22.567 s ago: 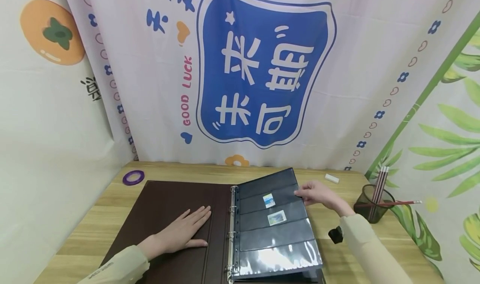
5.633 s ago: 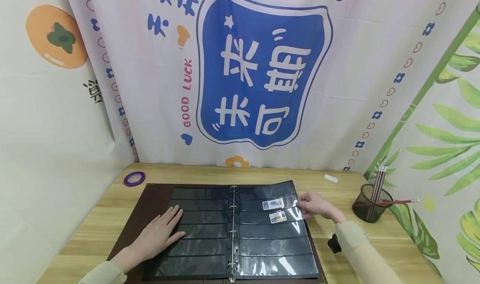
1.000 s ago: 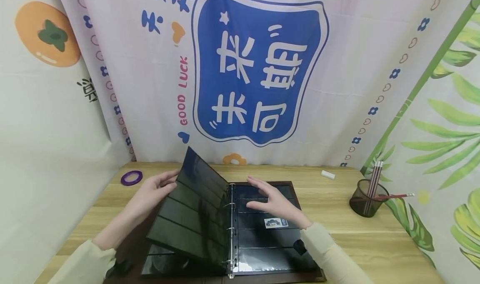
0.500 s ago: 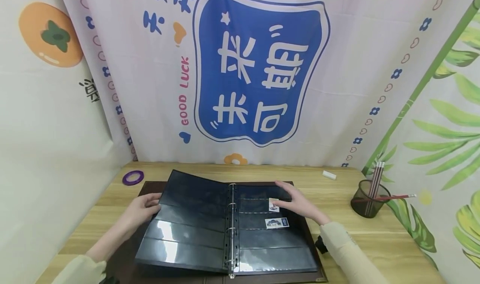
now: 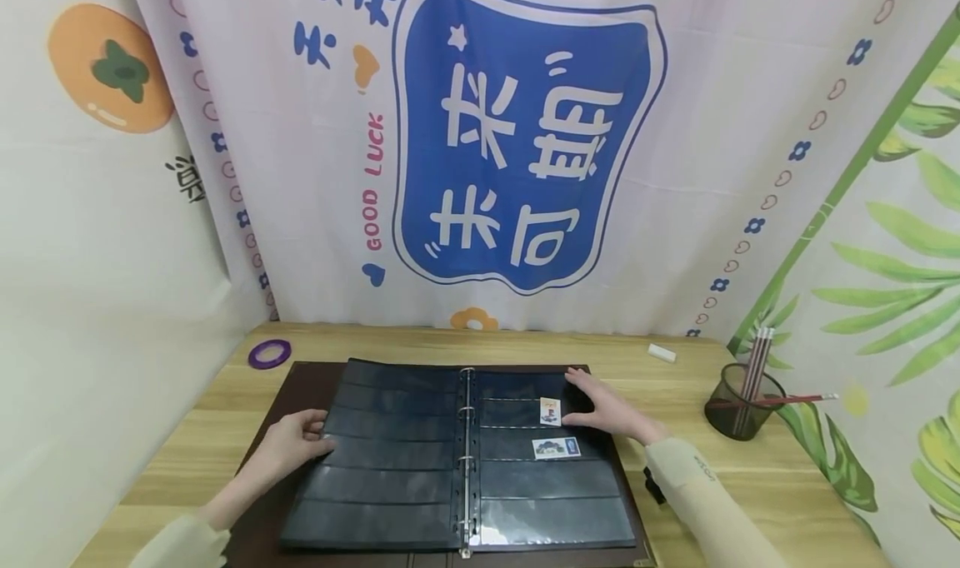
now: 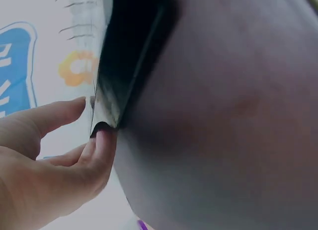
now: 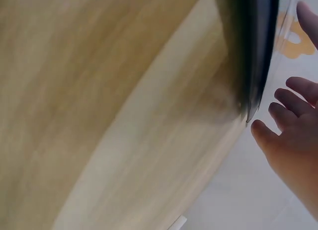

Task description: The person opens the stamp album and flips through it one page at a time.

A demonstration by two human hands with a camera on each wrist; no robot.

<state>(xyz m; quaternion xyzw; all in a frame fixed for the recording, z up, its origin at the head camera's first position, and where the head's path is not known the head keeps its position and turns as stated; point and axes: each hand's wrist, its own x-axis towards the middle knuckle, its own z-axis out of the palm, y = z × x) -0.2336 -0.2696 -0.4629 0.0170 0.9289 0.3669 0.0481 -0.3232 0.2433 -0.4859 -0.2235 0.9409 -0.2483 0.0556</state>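
A ring-bound stamp album lies open, its dark brown cover (image 5: 258, 460) showing beyond the pages. My left hand (image 5: 288, 447) holds the outer edge of the black left page (image 5: 390, 460), thumb over it and fingers curled at its edge, also seen in the left wrist view. On the black right page (image 5: 555, 518) two stamps show in the pocket strips: an upright stamp (image 5: 551, 411) and, below it, a wide stamp (image 5: 557, 448). My right hand (image 5: 611, 406) hovers at that page's outer edge with fingers spread, thumb tip beside the upright stamp. It grips nothing.
Metal rings (image 5: 467, 460) run down the album's middle. A purple tape roll (image 5: 269, 354) lies at the table's back left, a white eraser (image 5: 662, 353) at the back right. A mesh cup (image 5: 738, 410) with pencils stands on the right.
The page in my left hand has come down from steeply raised to nearly flat on the left. My right hand has drawn back rightward, uncovering the upright stamp. Earlier, other stamps showed.
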